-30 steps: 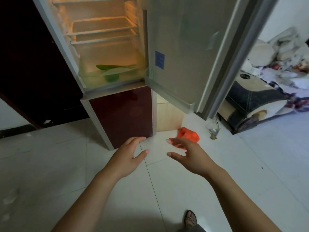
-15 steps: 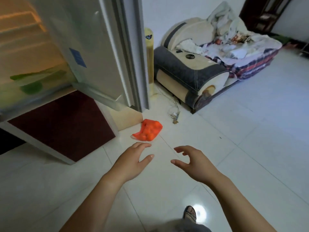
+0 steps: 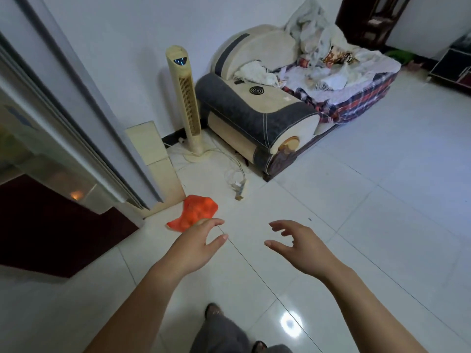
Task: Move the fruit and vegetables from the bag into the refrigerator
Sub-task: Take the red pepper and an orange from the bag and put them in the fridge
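An orange-red bag (image 3: pixel 195 212) with round lumps inside lies on the white tiled floor beside the open refrigerator door (image 3: pixel 58 138). The fridge's dark red lower front (image 3: pixel 48 225) fills the left side; its interior is mostly out of view. My left hand (image 3: pixel 196 245) hovers just in front of the bag, fingers spread and relaxed, holding nothing. My right hand (image 3: pixel 300 248) floats further right over bare floor, fingers loosely curved and empty.
A cream tower fan (image 3: pixel 184 98) stands against the wall, with cables and a plug (image 3: pixel 238 186) on the floor near the bag. A sofa (image 3: pixel 275 105) piled with cloths sits at the back right. My sandalled foot (image 3: pixel 212 310) shows at the bottom.
The view has swung right, away from the fridge shelves and towards the sofa and fan. The bag now sits closer to my left hand. Both hands stay empty.
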A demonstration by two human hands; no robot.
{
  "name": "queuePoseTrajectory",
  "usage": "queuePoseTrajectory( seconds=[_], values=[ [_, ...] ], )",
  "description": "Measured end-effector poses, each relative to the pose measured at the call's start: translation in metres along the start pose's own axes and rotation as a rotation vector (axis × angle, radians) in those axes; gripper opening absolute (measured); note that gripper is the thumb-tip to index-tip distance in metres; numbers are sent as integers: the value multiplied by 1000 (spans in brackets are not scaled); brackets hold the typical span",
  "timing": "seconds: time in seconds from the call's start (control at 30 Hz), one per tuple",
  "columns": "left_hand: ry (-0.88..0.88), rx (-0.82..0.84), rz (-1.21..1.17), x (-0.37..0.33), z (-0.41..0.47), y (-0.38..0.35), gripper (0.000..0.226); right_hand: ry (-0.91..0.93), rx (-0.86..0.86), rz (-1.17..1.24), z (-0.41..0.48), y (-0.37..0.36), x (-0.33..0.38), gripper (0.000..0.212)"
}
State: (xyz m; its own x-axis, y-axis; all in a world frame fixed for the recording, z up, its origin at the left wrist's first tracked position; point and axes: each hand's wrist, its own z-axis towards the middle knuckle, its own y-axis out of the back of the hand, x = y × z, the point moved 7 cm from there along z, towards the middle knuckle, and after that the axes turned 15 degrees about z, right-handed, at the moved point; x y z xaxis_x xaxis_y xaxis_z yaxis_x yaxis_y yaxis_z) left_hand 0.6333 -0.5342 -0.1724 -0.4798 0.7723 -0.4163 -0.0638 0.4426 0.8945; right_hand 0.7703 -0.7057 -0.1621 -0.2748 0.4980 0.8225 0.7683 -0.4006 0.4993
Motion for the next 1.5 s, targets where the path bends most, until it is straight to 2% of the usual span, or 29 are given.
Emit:
queuePoseTrajectory(
  seconds=[0.2, 0.37, 0.6, 0.77, 0.9, 0.97, 1.13, 1.27, 1.4, 1.5],
  values=[
    [49, 1, -42, 30, 88, 10, 42, 21, 94, -30, 109, -1, 16, 48],
    [68, 31, -67, 45, 194, 29, 43, 8, 83, -91, 208, 29, 36, 48],
    [191, -14, -106, 92, 288, 70, 41, 50, 153, -137, 318, 39, 73, 48],
    [359, -30, -187, 132, 317, 75, 40, 104, 312, -165, 395, 23, 90, 49],
    [585, -76, -269, 179, 328, 74, 47, 151, 508, -232, 472, -11, 98, 49],
    [723, -84, -267, 205, 332, 71, 42, 201, 634, -301, 509, -35, 102, 48],
    [1046, -177, -383, 249, 347, 45, 37, 263, 950, -432, 590, -86, 100, 45],
    [1199, -294, -491, 276, 368, 6, 38, 343, 1132, -597, 642, -134, 75, 46],
    [1269, -321, -515, 326, 381, -65, 35, 391, 1201, -632, 687, -203, 22, 47],
    [1310, -316, -498, 387, 385, -146, 36, 428, 1204, -624, 721, -274, -46, 52]
  ],
)
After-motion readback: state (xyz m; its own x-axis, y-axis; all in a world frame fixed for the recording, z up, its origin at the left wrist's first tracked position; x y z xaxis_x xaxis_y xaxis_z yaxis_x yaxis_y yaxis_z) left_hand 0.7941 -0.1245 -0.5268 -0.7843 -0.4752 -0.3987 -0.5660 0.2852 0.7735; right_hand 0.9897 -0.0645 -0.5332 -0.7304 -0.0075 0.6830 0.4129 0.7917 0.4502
